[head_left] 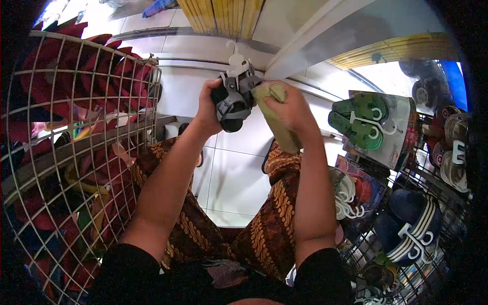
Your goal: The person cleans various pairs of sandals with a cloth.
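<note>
My left hand [207, 105] is closed around the side of a pair of small grey and black sandals [235, 103], lifted above the floor. A white plastic hanger [237, 62] with a hook sticks up from their far end. My right hand [294, 109] is wrapped round a folded olive-green cloth [277, 124], whose long end hangs down below the fingers. The cloth's upper edge is right at the sandals' right side.
A wire cage [76, 109] with dark red items stands at left. On the right, a wire rack holds green sandals [358, 119] on a card and navy striped slippers [409, 223] on white hangers. White floor tiles [236, 175] lie between my knees; a glass panel [351, 38] rises ahead.
</note>
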The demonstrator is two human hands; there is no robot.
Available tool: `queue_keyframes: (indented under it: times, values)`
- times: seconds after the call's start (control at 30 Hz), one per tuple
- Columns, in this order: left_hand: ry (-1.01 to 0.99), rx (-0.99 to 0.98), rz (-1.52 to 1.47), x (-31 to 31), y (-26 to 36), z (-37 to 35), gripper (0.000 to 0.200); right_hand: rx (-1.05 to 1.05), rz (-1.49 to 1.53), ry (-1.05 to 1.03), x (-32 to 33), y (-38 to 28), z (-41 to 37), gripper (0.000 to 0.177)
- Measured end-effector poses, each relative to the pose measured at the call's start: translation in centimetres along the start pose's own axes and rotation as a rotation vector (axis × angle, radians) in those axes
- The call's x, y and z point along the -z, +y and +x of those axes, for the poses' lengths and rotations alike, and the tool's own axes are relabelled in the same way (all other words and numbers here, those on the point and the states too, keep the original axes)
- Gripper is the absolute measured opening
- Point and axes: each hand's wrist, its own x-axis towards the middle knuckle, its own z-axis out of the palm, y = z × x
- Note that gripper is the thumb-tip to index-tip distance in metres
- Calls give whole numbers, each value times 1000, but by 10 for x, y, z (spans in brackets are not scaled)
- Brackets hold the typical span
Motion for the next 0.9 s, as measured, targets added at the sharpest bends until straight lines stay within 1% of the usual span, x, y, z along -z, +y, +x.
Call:
queue_keyframes:
  times: [0.03, 0.07, 0.17, 0.2, 0.3, 0.37, 0.4, 0.5, 0.53, 0.57, 0.6, 0.63, 0.67, 0.7, 0.73, 0.77, 0.83, 0.87, 0.9]
  values:
    - [12, 12, 29, 1, -3, 1, 63, 35, -84, 20, -2, -16, -7, 38]
    - [53, -20, 42, 2, -6, 2, 67, 39, -117, 77, -8, -6, -4, 44]
    - [-85, -44, 3, 2, -6, -5, 61, 160, -275, 334, -28, 4, -6, 40]
    - [-90, -33, -31, 6, -8, -7, 60, 114, -202, 172, -24, -1, -7, 33]
    - [25, -66, -17, 14, -14, -7, 67, 34, -197, 77, -22, -11, -15, 31]
    - [21, -62, 18, 13, -14, -10, 66, 59, -169, 195, -36, 8, -13, 32]
    - [19, -57, 36, 13, -15, -12, 65, 70, -153, 256, -39, 7, -15, 32]
    - [-24, -68, -13, 20, -14, -15, 64, 133, -105, 82, -31, 1, -22, 36]
    - [-62, -76, -53, 18, -14, -18, 56, 127, -110, 33, -28, 2, -24, 37]
    - [-51, -109, -37, 19, -16, -19, 56, 162, -160, 89, -34, 14, -23, 37]
    - [42, -123, -25, 18, -17, -21, 56, 207, -161, 61, -31, 12, -25, 34]
    - [22, -106, -88, 23, -19, -18, 55, 266, -188, 69, -32, 16, -22, 37]
    - [-73, -116, -54, 23, -17, -19, 54, 239, -162, 99, -34, 13, -24, 38]
    - [-17, -126, -78, 13, -16, -21, 59, 248, -149, 83, -34, 10, -25, 35]
    - [31, -142, -83, 4, -14, -24, 56, 184, -68, 38, -34, -4, -30, 34]
    - [5, -96, -107, 1, -14, -28, 54, 105, -37, 13, -35, -3, -30, 36]
    - [-118, -74, -72, 10, -14, -26, 54, -1, -136, -95, -30, -10, -32, 38]
    - [31, -139, -41, 11, -19, -20, 54, 12, -152, -89, -29, -3, -28, 39]
    - [17, -124, -49, 10, -19, -19, 53, 20, -166, -81, -31, 3, -24, 39]
